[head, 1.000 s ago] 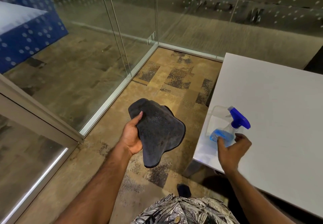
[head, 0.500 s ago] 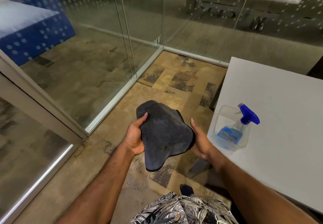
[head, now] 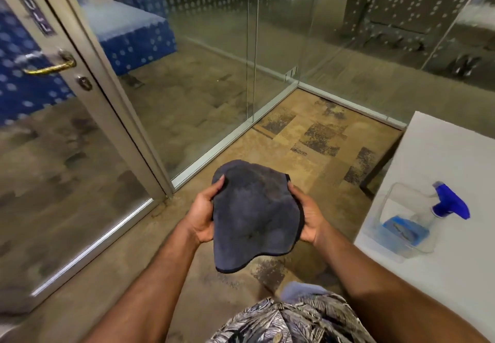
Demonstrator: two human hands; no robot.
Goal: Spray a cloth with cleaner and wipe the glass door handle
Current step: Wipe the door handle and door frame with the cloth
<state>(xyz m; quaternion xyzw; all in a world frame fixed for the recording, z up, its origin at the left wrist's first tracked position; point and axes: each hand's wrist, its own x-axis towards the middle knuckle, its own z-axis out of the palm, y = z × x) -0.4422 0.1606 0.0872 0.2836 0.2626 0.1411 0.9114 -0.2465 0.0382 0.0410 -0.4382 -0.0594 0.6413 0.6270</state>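
A dark grey cloth hangs between both hands in front of my chest. My left hand grips its left edge and my right hand grips its right edge. A clear spray bottle with a blue trigger head and blue liquid stands on the white table at the right, apart from my right hand. The glass door is at the left, with a brass lever handle at the upper left, well above and left of my hands.
A "PULL" sign and a round lock sit on the door frame by the handle. Glass walls enclose the corner ahead. The carpet is patterned brown. The table's dark leg stands near the right wall.
My right hand left the spray bottle on the table and took the cloth's right edge. The view tilted up and left, bringing the door handle into sight.
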